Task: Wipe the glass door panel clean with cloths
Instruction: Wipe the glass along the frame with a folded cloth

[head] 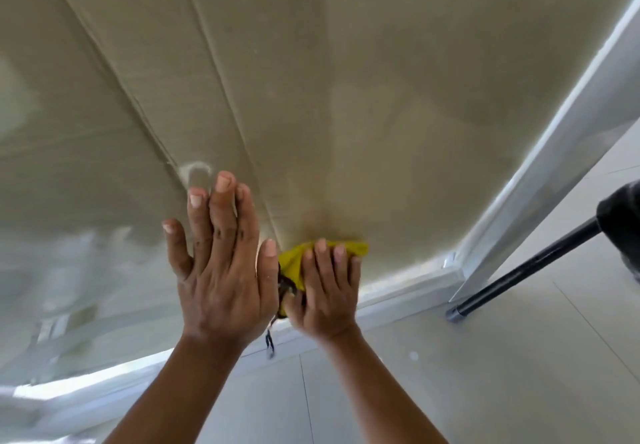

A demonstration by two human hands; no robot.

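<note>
Yellow cloth [292, 263] mostly covered by right hand [325, 291]. Dark strand [270, 339] below it: blurred, unidentifiable. Black object [620, 215] far right of hand: cut by frame edge.

My left hand [221, 270] lies flat on the glass door panel [346, 97]. Just right of it, my right hand [327, 288] presses a cloth [294, 260] against the panel, above the bottom rail [398, 288]. A chair leg [519, 270] stands on the floor [485, 374], far right.
</note>
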